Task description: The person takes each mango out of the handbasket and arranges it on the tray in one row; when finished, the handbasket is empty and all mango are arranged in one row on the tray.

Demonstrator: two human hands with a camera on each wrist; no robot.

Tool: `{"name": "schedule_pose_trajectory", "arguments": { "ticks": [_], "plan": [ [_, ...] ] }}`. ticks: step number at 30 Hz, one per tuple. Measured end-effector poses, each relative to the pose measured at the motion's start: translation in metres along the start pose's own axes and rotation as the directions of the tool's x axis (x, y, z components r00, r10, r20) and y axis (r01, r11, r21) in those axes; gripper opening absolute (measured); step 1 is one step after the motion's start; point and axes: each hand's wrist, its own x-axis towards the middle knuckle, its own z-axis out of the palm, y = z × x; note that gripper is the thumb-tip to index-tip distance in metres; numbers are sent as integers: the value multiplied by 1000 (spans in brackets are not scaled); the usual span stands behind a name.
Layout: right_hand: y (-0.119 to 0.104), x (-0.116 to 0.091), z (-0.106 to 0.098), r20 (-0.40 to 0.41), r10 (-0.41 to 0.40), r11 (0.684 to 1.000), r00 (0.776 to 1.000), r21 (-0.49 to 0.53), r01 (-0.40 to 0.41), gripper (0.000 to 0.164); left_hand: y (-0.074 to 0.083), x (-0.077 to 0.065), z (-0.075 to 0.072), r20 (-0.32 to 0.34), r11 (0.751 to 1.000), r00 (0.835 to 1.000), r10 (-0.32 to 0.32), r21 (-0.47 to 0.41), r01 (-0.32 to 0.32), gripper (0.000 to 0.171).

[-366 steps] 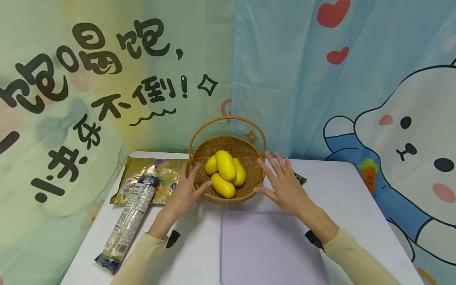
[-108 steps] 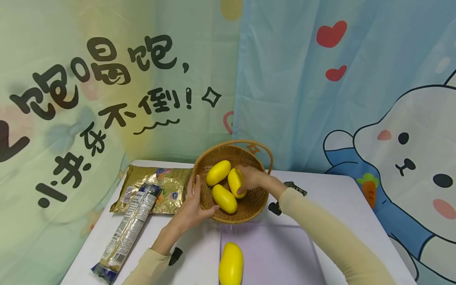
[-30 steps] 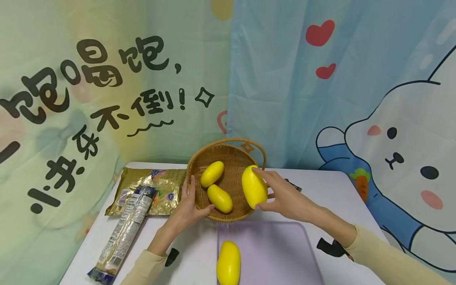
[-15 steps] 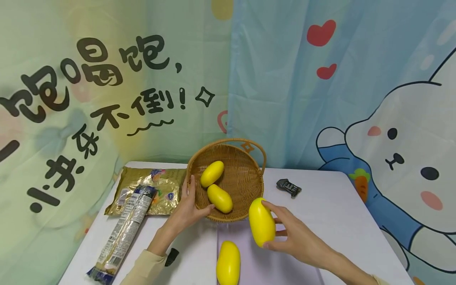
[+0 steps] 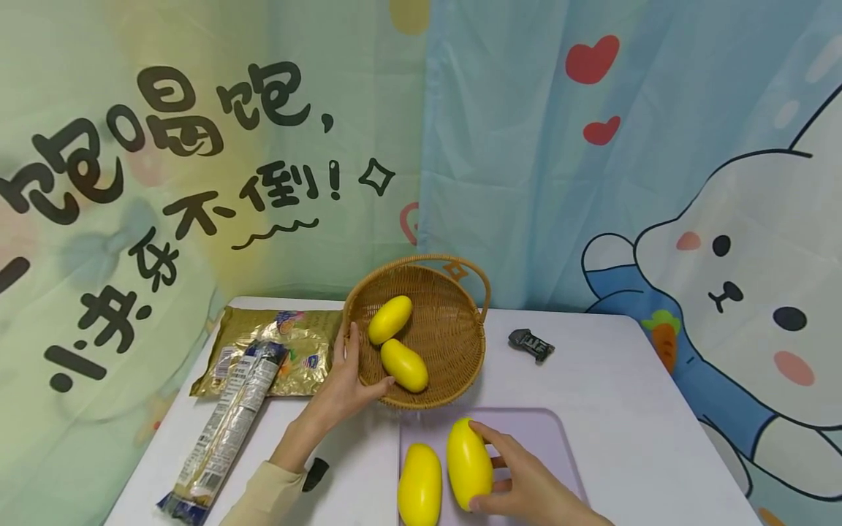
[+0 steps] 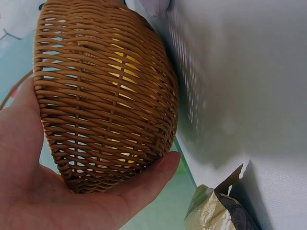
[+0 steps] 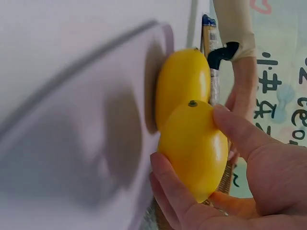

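Observation:
My right hand (image 5: 526, 475) grips a yellow mango (image 5: 468, 464) by its ends, fingertips on one end and thumb on the other, close over the lilac tray (image 5: 549, 431). Left of it, a second mango (image 5: 419, 486) lies on the tray; in the right wrist view the held mango (image 7: 192, 148) partly covers that one (image 7: 184, 72). My left hand (image 5: 342, 391) holds the wicker basket (image 5: 454, 336) by its left side, and the basket leans toward me. Inside are two more mangoes (image 5: 404, 365). The left wrist view shows the thumb and fingers around the basket's weave (image 6: 105, 105).
Left of the basket lies a gold foil bag (image 5: 263, 321), with a long silver-and-blue packet (image 5: 226, 424) lying over its edge. A small black packet (image 5: 531, 345) is on the white table (image 5: 631, 409) at the right. A printed curtain hangs behind.
Over the last second, my right hand has carried the mango from the basket's right side down over the tray. Earlier, all the mangoes were in the upright basket; my left hand has since tilted it.

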Motion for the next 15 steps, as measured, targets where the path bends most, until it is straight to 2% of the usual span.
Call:
{"name": "schedule_pose_trajectory", "arguments": {
  "ticks": [8, 15],
  "plan": [
    [15, 6, 14, 43, 28, 999, 999, 37, -29, 99, -1, 0, 0, 3, 1000, 1000, 4, -4, -4, 120],
    [16, 11, 19, 57, 61, 998, 996, 31, -63, 101, 0, 0, -1, 10, 1000, 1000, -3, -13, 3, 121]
  ]
}}
